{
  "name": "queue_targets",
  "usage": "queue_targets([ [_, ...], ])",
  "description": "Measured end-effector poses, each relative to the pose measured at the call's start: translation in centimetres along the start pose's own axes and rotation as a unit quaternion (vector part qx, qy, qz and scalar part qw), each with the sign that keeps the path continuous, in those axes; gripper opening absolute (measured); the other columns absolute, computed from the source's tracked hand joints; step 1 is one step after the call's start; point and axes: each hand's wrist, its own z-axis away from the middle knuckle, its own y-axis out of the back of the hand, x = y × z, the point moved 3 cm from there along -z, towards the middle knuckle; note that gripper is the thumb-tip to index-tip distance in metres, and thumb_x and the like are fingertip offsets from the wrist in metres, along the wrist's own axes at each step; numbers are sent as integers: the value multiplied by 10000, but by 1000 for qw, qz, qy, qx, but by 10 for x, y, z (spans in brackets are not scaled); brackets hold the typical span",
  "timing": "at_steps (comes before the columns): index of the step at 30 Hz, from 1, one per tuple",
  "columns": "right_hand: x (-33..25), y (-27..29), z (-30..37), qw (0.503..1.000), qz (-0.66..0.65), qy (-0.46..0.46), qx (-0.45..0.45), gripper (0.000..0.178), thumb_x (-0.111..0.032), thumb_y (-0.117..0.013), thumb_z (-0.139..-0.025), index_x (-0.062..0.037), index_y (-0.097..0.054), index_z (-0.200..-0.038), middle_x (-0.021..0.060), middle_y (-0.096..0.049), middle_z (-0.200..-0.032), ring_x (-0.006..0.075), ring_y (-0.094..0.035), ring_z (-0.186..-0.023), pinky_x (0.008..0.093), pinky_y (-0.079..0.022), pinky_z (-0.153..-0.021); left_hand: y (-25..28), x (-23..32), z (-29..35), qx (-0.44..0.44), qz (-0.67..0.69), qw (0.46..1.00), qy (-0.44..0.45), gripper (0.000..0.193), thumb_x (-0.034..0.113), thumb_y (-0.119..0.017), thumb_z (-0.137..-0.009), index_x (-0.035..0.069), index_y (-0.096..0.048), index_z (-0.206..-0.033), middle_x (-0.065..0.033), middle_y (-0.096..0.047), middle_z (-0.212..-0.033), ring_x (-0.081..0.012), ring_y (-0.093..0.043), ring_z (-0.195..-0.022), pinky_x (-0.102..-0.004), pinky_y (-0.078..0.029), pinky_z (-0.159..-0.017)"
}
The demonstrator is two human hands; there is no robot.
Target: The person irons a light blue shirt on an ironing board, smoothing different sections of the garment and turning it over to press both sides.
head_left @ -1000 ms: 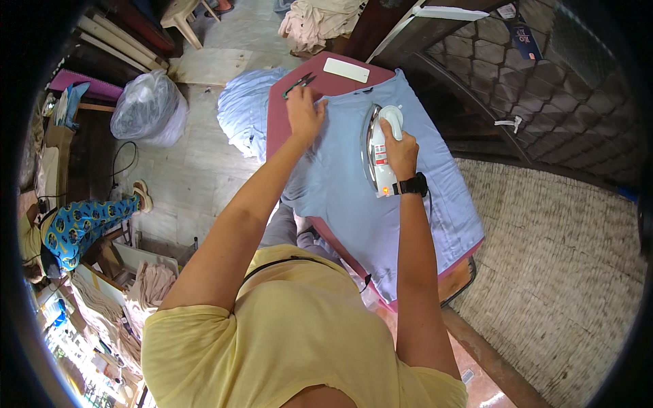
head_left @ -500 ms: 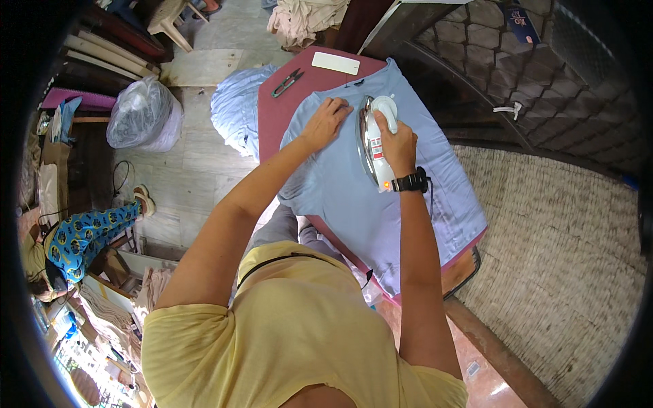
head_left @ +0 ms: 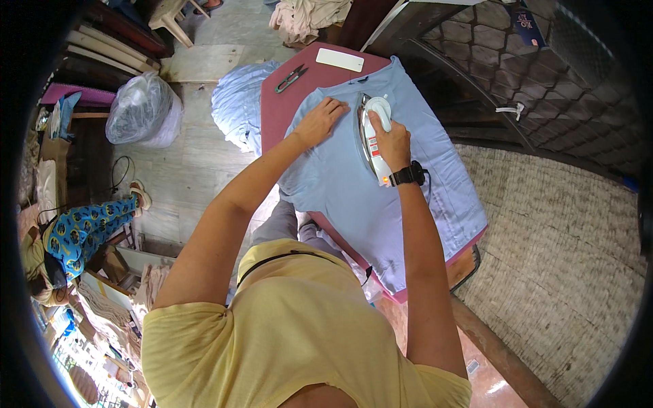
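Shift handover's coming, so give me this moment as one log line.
left hand: on blue garment | right hand: grips iron | blue garment: spread on maroon board | snips: on maroon board

Lt-blue garment [head_left: 354,197] — mostly flat on maroon bd [head_left: 273,112]; white iron [head_left: 373,145], orange lamp [head_left: 386,181] lit — atop it.

"Where's the left hand [head_left: 322,121]?"

"At twelve o'clock from the view's centre, palm down, fingers [head_left: 334,106] loosely bent. The left arm [head_left: 226,210] is bent."

"And the right hand [head_left: 393,144]?"

"Between one and two o'clock, curled in a grip, the right arm [head_left: 425,272] nearly straight."
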Motion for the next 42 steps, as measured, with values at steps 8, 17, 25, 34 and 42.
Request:
queue_targets([
  [8,5,-3,-7,999,-6,24,-19,709,-633,-588,-875,64,-716,-910,319,-678,-881,479,-668,-886,521,-521,-785,2,-5,3,25,16,999,24,512,-85,-579,-723,18,-572,-1224,-113,-565,-1221,-304,-497,-1142,-374,-412,-1043],
  [17,-17,18,-7,998,26,14,-52,695,-648,-582,-869,28,-728,-934,283,-688,-819,457,-680,-839,506,-527,-750,7,-2,3,38,48,996,61,473,-99,-537,-750,21,-563,-1206,-130,-563,-1161,-323,-501,-1126,-394,-423,-1024],
  [25,-6,-10,-7,1000,11,10,-19,733,-677,-564,-858,33,-725,-950,303,-687,-897,480,-666,-898,527,-518,-790,15,-2,3,33,90,992,87,477,-118,-484,-772,30,-537,-1222,-156,-560,-1138,-344,-510,-1135,-413,-426,-1003],
  [34,-9,-10,1,999,14,25,-25,739,-656,-572,-867,63,-717,-955,331,-673,-909,483,-665,-911,516,-523,-789,8,-11,12,42,74,992,88,495,-122,-492,-749,24,-549,-1218,-151,-562,-1133,-356,-483,-1163,-431,-421,-1019],
  [42,-9,-17,6,999,-39,26,-21,707,-647,-568,-877,39,-726,-944,322,-676,-888,479,-666,-907,521,-526,-777,5,-15,13,49,81,992,87,489,-118,-480,-758,24,-561,-1219,-152,-572,-1153,-349,-492,-1162,-421,-422,-1023],
])
